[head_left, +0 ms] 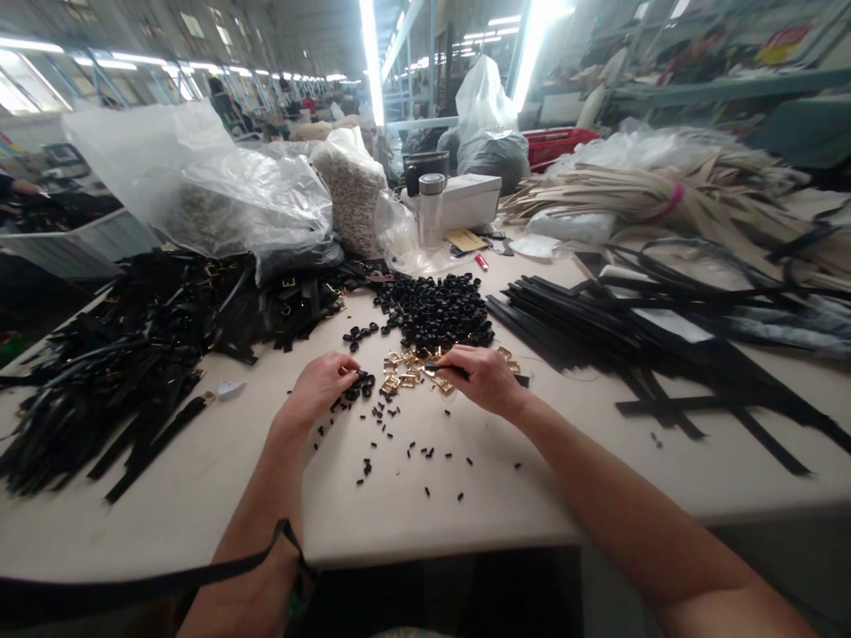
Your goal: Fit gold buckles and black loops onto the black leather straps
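Note:
My left hand [324, 383] rests at a small cluster of black strap loops [364, 388], its thumb and fingers pinched together. What lies between its fingertips is too small to make out. My right hand [484, 376] is closed round a short black strap [433, 366], whose tip pokes out to the left over gold buckles [408, 379]. A dark end also shows beyond the right side of that hand. Just behind both hands is a large heap of black loops [439, 310]. Tiny black pieces [429, 453] lie scattered on the table in front.
Finished-looking black straps with buckles [152, 337] are piled at left. Long black strips [565, 319] and a bundle of beige strips [612, 190] lie at right. Behind stand plastic bags [253, 190], a clear bottle [431, 213] and a white box [472, 199]. A dark band [166, 576] crosses my left forearm.

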Available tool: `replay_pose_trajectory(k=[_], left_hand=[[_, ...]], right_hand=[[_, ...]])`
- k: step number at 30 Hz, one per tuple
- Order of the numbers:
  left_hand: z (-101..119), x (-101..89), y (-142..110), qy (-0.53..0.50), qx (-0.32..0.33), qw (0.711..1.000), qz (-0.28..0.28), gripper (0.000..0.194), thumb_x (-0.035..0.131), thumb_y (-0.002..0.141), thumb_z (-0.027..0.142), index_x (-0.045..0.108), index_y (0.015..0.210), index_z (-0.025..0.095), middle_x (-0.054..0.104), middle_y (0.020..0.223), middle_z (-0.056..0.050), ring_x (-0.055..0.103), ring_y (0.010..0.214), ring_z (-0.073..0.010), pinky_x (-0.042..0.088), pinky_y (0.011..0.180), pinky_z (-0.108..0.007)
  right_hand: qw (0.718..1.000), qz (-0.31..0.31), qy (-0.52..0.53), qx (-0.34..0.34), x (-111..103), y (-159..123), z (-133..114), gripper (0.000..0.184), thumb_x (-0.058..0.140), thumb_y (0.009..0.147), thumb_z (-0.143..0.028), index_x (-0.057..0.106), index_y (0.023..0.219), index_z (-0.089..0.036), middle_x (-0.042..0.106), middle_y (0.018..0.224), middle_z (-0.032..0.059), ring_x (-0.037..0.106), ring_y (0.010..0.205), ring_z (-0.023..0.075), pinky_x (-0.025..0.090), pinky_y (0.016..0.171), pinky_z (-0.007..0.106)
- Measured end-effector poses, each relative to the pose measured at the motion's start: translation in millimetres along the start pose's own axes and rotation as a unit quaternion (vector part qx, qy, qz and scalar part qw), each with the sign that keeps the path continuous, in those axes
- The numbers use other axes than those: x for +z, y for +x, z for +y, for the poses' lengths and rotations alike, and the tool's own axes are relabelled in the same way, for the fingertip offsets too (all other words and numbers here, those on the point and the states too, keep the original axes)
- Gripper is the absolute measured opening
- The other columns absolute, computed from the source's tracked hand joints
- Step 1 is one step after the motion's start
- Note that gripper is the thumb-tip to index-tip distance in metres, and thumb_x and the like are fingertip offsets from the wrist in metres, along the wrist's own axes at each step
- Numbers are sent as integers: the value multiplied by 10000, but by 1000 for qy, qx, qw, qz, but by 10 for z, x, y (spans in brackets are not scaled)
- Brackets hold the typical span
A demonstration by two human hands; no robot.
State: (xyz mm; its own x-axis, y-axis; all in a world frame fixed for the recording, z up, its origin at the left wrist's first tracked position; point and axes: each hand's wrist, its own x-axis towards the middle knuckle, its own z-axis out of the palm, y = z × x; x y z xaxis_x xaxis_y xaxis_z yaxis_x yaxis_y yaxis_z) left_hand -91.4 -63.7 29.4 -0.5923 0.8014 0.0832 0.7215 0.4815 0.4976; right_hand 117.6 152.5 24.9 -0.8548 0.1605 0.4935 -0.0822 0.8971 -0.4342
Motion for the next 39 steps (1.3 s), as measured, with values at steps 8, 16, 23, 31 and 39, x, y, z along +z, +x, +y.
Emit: replay_pose_trajectory(k=[8, 16, 23, 31, 39], left_hand=[[112, 90, -10, -23, 10, 1000, -3, 269, 551, 762, 299, 700, 974, 229, 689, 881, -50, 599, 713, -197, 443, 679, -298], [202, 104, 1, -34, -18, 998, -50, 138, 626, 719, 341, 686, 701, 218, 660, 756, -43, 567, 635, -186, 401, 599, -283], [63, 25, -5, -65, -19, 994, -85, 80, 672, 668, 295, 657, 679, 217, 647, 667, -12, 563, 600, -172, 406, 585, -274], [485, 403, -6, -428, -118, 896, -26, 316, 766, 646, 444, 630, 704, 164, 653, 633, -24, 615, 575, -152, 491, 568, -256], [836, 727, -48, -676, -203, 707, -52, 365, 886, 549, 333, 651, 743, 132, 696, 720, -37, 648, 598, -104, 529, 534, -155]], right_hand=[[1000, -11, -2, 1, 109, -27, 37, 126, 606, 870, -274, 677, 809, -190, 683, 773, 7, 590, 670, 107, 377, 612, 214], [1000, -13, -6, 4, 118, -29, 9, 94, 633, 855, -262, 683, 826, -187, 690, 783, 4, 602, 689, 109, 372, 614, 209], [1000, -11, -3, 8, 131, -26, 23, 122, 624, 869, -297, 676, 838, -190, 687, 803, 6, 603, 703, 111, 383, 642, 218], [998, 55, -2, 26, 133, -29, -90, 151, 613, 879, -323, 685, 852, -193, 689, 794, 11, 601, 676, 107, 391, 633, 216], [995, 87, -8, 51, 110, -33, -164, 116, 611, 873, -277, 679, 834, -191, 696, 798, 7, 614, 689, 107, 380, 620, 211]])
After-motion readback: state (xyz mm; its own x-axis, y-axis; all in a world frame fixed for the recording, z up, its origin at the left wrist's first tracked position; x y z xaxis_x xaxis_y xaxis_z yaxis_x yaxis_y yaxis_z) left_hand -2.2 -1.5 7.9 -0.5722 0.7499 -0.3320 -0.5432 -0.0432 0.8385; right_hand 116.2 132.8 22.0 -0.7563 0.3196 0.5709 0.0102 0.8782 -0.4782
